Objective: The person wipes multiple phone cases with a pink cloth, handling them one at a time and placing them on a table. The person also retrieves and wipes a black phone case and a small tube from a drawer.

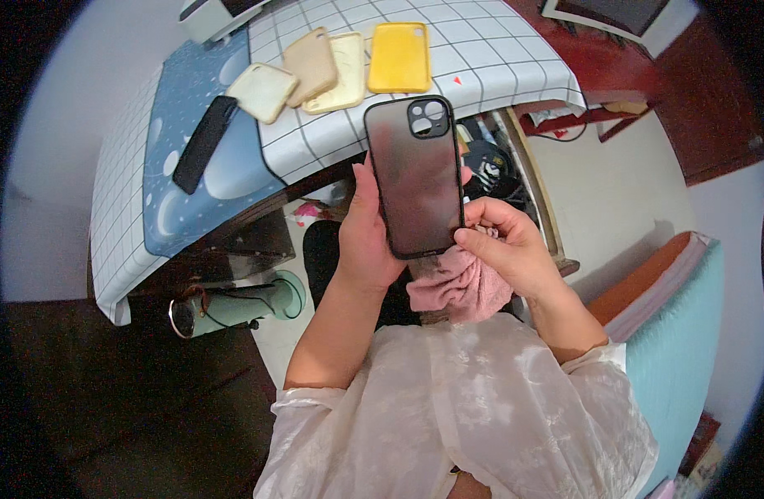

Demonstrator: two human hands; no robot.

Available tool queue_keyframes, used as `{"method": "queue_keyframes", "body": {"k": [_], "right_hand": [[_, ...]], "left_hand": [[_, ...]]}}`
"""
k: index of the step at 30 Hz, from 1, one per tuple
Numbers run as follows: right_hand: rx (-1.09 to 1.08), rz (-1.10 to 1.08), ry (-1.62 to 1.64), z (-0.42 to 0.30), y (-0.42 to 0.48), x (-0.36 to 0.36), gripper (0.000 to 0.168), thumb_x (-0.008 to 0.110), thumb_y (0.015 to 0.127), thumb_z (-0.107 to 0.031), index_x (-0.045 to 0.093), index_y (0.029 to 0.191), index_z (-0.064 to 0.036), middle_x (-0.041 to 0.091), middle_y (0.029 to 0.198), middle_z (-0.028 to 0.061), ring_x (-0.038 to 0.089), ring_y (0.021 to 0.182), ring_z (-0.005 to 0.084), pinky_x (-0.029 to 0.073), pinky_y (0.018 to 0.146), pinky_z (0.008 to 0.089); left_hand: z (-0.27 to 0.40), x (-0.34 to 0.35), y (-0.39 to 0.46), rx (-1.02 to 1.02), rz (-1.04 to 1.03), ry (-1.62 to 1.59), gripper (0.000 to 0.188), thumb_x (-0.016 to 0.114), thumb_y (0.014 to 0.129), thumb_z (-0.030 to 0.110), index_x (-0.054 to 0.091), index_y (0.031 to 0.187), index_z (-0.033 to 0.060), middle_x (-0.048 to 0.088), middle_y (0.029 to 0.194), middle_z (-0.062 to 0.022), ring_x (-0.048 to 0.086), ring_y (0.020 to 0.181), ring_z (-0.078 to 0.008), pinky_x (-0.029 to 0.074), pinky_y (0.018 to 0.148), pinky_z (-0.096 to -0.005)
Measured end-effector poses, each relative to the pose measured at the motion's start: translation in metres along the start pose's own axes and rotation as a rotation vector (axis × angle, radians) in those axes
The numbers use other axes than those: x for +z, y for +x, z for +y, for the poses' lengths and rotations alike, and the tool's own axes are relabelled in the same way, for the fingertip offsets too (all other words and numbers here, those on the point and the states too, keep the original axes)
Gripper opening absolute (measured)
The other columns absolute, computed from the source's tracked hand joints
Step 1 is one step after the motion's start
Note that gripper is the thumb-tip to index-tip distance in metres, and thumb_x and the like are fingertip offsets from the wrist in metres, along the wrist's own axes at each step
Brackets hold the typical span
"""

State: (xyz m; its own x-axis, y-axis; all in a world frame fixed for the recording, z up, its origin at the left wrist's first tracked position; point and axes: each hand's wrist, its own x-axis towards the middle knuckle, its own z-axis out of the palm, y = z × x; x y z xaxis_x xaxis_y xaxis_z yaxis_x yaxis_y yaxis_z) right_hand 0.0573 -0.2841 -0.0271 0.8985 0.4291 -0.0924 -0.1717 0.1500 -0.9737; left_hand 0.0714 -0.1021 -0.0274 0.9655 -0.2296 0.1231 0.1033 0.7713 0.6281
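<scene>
A smoky translucent phone case (419,193) with a black rim is held upright, its camera cutouts at the upper right. My left hand (369,240) grips it from behind, thumb along the left edge and fingertips showing past the right edge. At the lower right corner, my right hand (513,246) pinches the rim between thumb and fingers. A crumpled pink cloth (463,290) hangs from that same hand, below the case.
On the checked tablecloth (500,37) lie a yellow phone case (399,59), a beige case (310,67), a cream case (349,72) and a white case (262,93). A slim black object (204,145) rests left. Below are an open drawer (534,187) and a green cylinder (232,305).
</scene>
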Motion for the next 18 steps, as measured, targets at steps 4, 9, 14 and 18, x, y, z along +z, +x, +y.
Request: {"method": "queue_keyframes", "body": {"k": [4,9,14,18], "right_hand": [[0.020,-0.114,-0.114,-0.011,0.011,0.007,0.014,0.068,0.087,-0.007,0.063,0.098,-0.001,0.063,0.092,-0.0019,0.056,0.087,0.0066,0.045,0.078,0.0228],[-0.297,0.130,-0.218,-0.040,0.023,0.000,0.011,0.065,0.089,-0.010,0.062,0.097,-0.004,0.060,0.089,-0.0013,0.055,0.087,0.0072,0.044,0.080,0.0235],[-0.886,0.329,-0.615,-0.065,0.047,0.035,0.045,0.074,0.078,-0.018,0.058,0.118,-0.003,0.058,0.114,0.0139,0.055,0.107,0.0271,0.044,0.092,0.0377],[-1.082,0.196,-0.927,-0.041,0.071,0.073,0.052,0.070,0.074,-0.003,0.057,0.124,0.001,0.057,0.124,0.0168,0.056,0.108,0.0355,0.047,0.094,0.0424]], "left_hand": [[0.014,0.000,-0.011,0.021,0.015,-0.049,0.073,0.034,0.096,0.061,0.028,0.148,0.0099,0.041,0.144,-0.0229,0.049,0.126,-0.0364,0.043,0.102,-0.0489],[0.023,-0.003,-0.016,0.119,-0.012,-0.190,0.066,0.027,0.100,0.055,0.029,0.147,0.0076,0.044,0.142,-0.0185,0.047,0.128,-0.0290,0.039,0.107,-0.0440],[0.017,0.009,-0.021,0.045,0.149,-0.298,0.060,0.032,0.100,0.052,0.029,0.149,0.0165,0.042,0.146,-0.0124,0.043,0.133,-0.0292,0.034,0.110,-0.0479],[0.013,0.011,-0.026,0.060,0.172,-0.217,0.061,0.030,0.101,0.052,0.029,0.148,0.0139,0.040,0.147,-0.0088,0.040,0.135,-0.0257,0.033,0.111,-0.0448]]}}
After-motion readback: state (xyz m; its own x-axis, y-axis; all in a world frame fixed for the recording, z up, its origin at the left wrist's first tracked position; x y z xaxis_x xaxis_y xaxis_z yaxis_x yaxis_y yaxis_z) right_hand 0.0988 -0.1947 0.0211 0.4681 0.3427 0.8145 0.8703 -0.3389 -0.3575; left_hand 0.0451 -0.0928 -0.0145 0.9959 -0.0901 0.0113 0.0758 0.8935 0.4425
